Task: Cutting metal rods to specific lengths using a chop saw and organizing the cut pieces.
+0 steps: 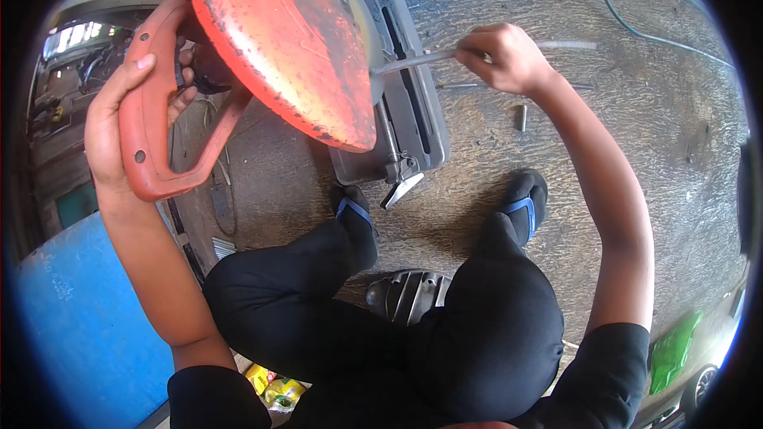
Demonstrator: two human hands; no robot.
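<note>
A red chop saw [286, 48] with a worn, scratched guard leans over its dark grey base [429, 115]. My left hand [111, 123] is wrapped round the saw's red loop handle [143, 139]. At the base, a threaded clamp screw [387, 131] ends in a metal crank [403, 190]. My right hand [509, 56] is closed on a thin metal rod [417, 61], just right of the base. One end of that rod reaches in beside the cutting disc [369, 32]; the guard partly hides the disc, and I cannot tell whether they touch.
A short metal piece [522, 117] and a thin rod [568, 86] lie on the rough floor. Light-coloured cable [628, 28] curves at the far right. Near my feet sits a ribbed metal object [409, 294]. A blue panel [87, 310] stands left, a green bag [673, 353] right.
</note>
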